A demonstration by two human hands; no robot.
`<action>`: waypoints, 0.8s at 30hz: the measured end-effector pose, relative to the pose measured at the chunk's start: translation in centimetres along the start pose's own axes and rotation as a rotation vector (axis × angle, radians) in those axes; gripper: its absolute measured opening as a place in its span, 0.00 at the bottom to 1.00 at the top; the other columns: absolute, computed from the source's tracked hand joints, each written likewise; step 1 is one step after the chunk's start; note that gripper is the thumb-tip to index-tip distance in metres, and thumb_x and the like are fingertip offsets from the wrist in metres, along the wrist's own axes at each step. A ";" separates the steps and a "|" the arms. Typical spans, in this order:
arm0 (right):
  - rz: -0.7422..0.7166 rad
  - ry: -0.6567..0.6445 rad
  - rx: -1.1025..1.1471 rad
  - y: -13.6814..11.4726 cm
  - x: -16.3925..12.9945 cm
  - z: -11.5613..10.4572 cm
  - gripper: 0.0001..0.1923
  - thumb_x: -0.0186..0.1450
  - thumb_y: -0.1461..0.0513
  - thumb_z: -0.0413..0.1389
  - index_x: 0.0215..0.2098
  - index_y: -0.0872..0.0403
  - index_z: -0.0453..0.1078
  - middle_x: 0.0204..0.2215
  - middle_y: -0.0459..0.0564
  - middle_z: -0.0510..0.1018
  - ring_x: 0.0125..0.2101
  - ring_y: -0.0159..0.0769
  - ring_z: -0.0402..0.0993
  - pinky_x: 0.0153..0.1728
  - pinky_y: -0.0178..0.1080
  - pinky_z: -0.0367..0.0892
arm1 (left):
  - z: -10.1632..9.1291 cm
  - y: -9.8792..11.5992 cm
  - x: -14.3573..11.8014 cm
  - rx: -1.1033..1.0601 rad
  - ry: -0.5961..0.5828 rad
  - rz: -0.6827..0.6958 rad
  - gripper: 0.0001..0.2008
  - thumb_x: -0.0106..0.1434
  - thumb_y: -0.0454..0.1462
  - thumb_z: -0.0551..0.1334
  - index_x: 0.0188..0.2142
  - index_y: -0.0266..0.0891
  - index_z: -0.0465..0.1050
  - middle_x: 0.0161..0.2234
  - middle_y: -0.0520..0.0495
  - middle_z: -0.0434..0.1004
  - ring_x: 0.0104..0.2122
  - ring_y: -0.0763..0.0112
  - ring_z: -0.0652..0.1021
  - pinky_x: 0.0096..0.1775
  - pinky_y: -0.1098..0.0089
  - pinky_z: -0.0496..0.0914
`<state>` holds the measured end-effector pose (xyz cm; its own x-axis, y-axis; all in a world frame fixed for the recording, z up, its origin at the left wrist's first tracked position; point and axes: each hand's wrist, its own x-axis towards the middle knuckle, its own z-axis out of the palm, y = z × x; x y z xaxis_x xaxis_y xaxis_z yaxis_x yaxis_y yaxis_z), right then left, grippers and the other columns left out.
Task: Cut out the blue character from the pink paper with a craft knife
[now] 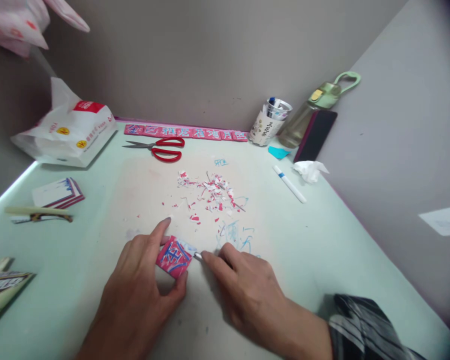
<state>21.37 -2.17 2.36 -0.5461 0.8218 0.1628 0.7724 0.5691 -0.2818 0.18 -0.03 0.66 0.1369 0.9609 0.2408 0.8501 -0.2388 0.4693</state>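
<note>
- Head view: the left hand [135, 295] pins a small square of red paper with blue and white marking [174, 256] flat on the pale green tabletop [322, 250], the forefinger along its upper left edge and the thumb under its lower right corner, so the hand is closed loosely about the square.
- The right hand [247, 290] is curled around a thin tool of which only a small silvery tip [198, 256] shows, touching the right corner of the red square; the rest of the tool is hidden by the fingers.
- The square lies near the front middle of the table, between the two hands.
- Just beyond the hands lies a scatter of red and white paper scraps [206, 192], with blue scribbles [234, 235] on the table surface beside it.
- Further back lie red-handled scissors [161, 148] and a long strip of red paper squares with blue characters [185, 132] along the wall.
- At the right rear stand a paper cup holding pens [268, 125], a green water bottle [311, 112] and a dark phone [315, 135] leaning on the wall; a white pen [289, 184] and a crumpled tissue [309, 171] lie near them.
- At the left are a white plastic bag [71, 132] and a small stack of paper squares [58, 193].
</note>
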 end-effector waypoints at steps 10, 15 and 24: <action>-0.008 0.021 -0.016 -0.1 0.0 0.2 0.27 0.59 0.72 0.51 0.57 0.57 0.61 0.35 0.50 0.71 0.27 0.36 0.62 0.25 0.40 0.53 | 0.1 -0.1 0.0 0.028 -0.001 0.030 0.31 0.63 0.43 0.58 0.64 0.39 0.58 0.40 0.44 0.74 0.41 0.54 0.78 0.44 0.51 0.75; -0.001 -0.046 -0.039 0.0 0.0 0.0 0.28 0.59 0.72 0.52 0.58 0.56 0.59 0.37 0.51 0.72 0.28 0.36 0.64 0.26 0.39 0.55 | 0.1 0.0 0.0 0.039 0.023 0.051 0.31 0.64 0.42 0.58 0.65 0.38 0.57 0.40 0.44 0.73 0.41 0.55 0.78 0.44 0.53 0.75; -0.095 -0.189 -0.135 -0.3 0.9 -1.5 0.25 0.71 0.68 0.52 0.65 0.57 0.54 0.36 0.49 0.73 0.26 0.35 0.64 0.24 0.39 0.57 | 0.7 -0.5 -0.4 0.088 0.034 0.181 0.31 0.66 0.40 0.57 0.67 0.40 0.52 0.45 0.41 0.75 0.45 0.52 0.77 0.48 0.53 0.72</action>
<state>21.10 -1.54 3.97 -0.6596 0.7516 -0.0010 0.7440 0.6527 -0.1432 0.08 -0.15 -0.30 0.2757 0.8975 0.3442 0.8546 -0.3928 0.3398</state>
